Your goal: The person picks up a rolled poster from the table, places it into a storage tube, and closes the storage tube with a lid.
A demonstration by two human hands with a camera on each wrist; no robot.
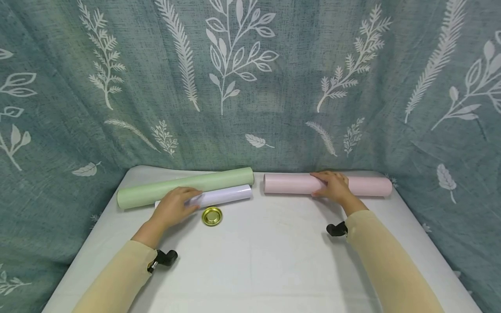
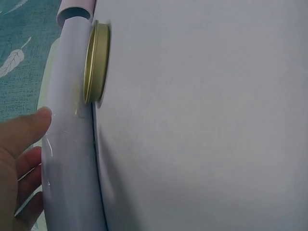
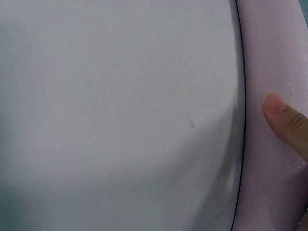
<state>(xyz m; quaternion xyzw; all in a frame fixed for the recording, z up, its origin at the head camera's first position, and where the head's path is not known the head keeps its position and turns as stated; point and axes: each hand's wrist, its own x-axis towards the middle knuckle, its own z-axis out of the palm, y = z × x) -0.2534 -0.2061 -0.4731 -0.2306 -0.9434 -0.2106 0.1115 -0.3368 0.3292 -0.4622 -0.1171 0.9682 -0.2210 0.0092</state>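
Note:
My left hand (image 1: pixel 176 208) holds a thin glossy white roll (image 1: pixel 228 195), fingers on its far side and thumb on the near side. In the left wrist view, the thumb (image 2: pixel 36 122) overlaps the edge of the roll and the fingertips go out of sight behind it. A longer pale green roll (image 1: pixel 219 179) lies just behind the white one. To the right, my right hand (image 1: pixel 335 187) grips a pink roll (image 1: pixel 372 186) from above near its middle. Its thumb (image 3: pixel 276 106) lies on the near side, while the other fingers reach over the top.
A small round gold lid or dish (image 1: pixel 212 216) lies in front of the white roll. All of it stands on a white-covered table (image 1: pixel 254 261). A green leaf-patterned curtain (image 1: pixel 289 87) hangs along the back and sides.

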